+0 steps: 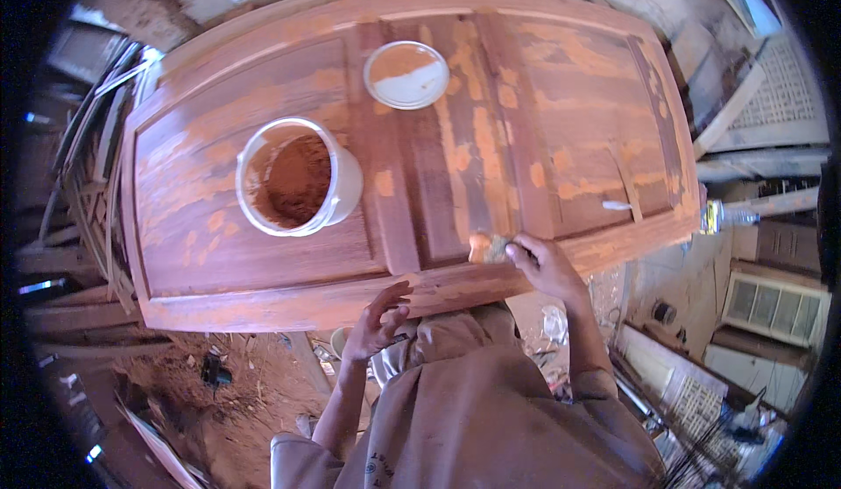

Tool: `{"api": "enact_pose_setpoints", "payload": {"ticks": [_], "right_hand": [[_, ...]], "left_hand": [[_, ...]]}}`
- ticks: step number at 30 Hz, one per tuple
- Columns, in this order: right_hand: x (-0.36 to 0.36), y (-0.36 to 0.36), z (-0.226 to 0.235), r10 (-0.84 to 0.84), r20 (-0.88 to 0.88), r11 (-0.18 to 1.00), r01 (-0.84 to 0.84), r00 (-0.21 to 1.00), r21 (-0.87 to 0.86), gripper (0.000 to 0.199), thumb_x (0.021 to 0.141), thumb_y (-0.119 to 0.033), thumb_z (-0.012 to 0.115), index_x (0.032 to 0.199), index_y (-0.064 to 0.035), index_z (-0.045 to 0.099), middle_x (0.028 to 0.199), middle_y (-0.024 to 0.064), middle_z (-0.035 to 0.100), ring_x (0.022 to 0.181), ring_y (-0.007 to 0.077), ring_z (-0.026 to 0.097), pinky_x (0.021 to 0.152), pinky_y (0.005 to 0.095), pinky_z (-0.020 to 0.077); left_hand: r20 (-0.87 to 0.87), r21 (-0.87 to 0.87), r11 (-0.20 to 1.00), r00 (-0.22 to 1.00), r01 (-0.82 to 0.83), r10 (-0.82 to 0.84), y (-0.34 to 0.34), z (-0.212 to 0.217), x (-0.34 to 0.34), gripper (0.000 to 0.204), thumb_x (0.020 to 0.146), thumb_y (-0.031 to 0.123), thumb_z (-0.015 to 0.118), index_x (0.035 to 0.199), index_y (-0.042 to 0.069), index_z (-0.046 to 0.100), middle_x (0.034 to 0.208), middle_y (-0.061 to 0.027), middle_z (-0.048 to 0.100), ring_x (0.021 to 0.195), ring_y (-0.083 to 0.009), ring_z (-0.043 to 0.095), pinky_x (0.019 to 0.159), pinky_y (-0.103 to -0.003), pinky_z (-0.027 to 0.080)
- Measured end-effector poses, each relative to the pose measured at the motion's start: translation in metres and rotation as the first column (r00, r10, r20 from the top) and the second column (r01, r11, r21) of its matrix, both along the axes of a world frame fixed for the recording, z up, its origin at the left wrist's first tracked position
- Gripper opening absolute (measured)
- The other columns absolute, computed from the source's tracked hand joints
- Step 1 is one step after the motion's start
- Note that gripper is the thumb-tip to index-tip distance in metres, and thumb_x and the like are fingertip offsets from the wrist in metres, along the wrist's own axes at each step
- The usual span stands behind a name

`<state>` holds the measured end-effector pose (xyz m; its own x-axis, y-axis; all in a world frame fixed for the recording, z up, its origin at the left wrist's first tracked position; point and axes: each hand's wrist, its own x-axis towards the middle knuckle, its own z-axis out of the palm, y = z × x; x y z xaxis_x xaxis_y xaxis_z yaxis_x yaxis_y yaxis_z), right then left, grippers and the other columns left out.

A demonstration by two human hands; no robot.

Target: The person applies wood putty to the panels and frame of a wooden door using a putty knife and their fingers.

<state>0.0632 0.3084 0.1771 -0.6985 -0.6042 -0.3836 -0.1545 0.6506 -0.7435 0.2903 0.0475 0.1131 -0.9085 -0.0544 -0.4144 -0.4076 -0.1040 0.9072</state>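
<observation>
Now the right hand [545, 267] grips an orange-smeared putty pad [487, 247] against the filler-blotched reddish wooden door [438, 191]; left hand [377, 322] spread loose

This is a rough carpentry workshop. A panelled wooden door [412, 138] lies flat as the work surface, patched with orange filler, with a tub of reddish powder [298, 178] on it. Stacked timber strips [88, 182] lean at nine o'clock, and old window frames [771, 305] sit at four o'clock above a dirt floor [228, 393].
</observation>
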Motion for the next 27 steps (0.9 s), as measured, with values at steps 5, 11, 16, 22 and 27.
{"api": "enact_pose_setpoints", "payload": {"ticks": [5, 11, 16, 22, 27], "right_hand": [[-0.022, -0.130, 0.097, 0.092, -0.278, 0.969, -0.151, 0.956, -0.196, 0.018, 0.095, -0.014, 0.057, 0.110, -0.0026, 0.057, 0.089, 0.0203, 0.062, 0.075, 0.0359, 0.063, 0.066, 0.0417, 0.0490], [-0.008, -0.228, 0.064, 0.244, -0.804, 0.931, -0.364, 0.542, 0.038, 0.055, 0.086, -0.004, 0.060, 0.136, -0.0219, 0.050, 0.117, 0.0176, 0.057, 0.075, 0.0306, 0.067, 0.063, 0.0403, 0.0553], [-0.007, -0.249, 0.034, 0.618, -0.547, 0.786, -0.426, 0.565, 0.449, 0.061, 0.091, -0.007, 0.052, 0.146, -0.0283, 0.041, 0.125, 0.0307, 0.054, 0.076, 0.0369, 0.069, 0.065, 0.0429, 0.0589], [-0.030, -0.275, 0.059, 0.467, -0.447, 0.843, -0.537, 0.763, -0.037, 0.035, 0.096, -0.016, 0.052, 0.130, -0.0080, 0.056, 0.103, 0.0196, 0.062, 0.093, 0.0373, 0.063, 0.083, 0.0474, 0.0498], [-0.012, -0.340, 0.079, 0.634, -0.410, 0.772, -0.567, 0.656, 0.287, 0.032, 0.093, -0.008, 0.052, 0.125, -0.0088, 0.061, 0.107, 0.0176, 0.064, 0.102, 0.0355, 0.063, 0.084, 0.0454, 0.0514]], "left_hand": [[-0.010, 0.026, 0.991, 0.991, -0.133, 0.133, -0.024, 0.008, 0.012, 0.054, 0.097, 0.036, 0.058, 0.137, 0.001, 0.048, 0.131, -0.0151, 0.058, 0.117, -0.0262, 0.058, 0.099, -0.039, 0.045], [0.013, 0.084, 0.928, 0.932, -0.363, 0.363, -0.040, 0.010, 0.036, 0.060, 0.096, 0.039, 0.057, 0.140, 0.000, 0.043, 0.137, -0.0151, 0.052, 0.122, -0.0262, 0.053, 0.104, -0.041, 0.040], [-0.004, 0.147, 0.845, 0.854, -0.514, 0.520, -0.038, -0.009, 0.050, 0.051, 0.098, 0.034, 0.055, 0.137, 0.001, 0.048, 0.135, -0.0126, 0.055, 0.120, -0.0244, 0.054, 0.104, -0.039, 0.039], [0.010, 0.138, 0.766, 0.774, -0.628, 0.633, -0.053, -0.023, 0.041, 0.045, 0.100, 0.030, 0.054, 0.134, 0.001, 0.051, 0.128, -0.0125, 0.058, 0.119, -0.0225, 0.055, 0.103, -0.037, 0.041], [0.006, 0.148, 0.731, 0.740, -0.666, 0.672, -0.070, -0.017, 0.029, 0.044, 0.100, 0.032, 0.052, 0.131, 0.000, 0.053, 0.131, -0.0118, 0.058, 0.116, -0.0229, 0.057, 0.101, -0.037, 0.042]]}}
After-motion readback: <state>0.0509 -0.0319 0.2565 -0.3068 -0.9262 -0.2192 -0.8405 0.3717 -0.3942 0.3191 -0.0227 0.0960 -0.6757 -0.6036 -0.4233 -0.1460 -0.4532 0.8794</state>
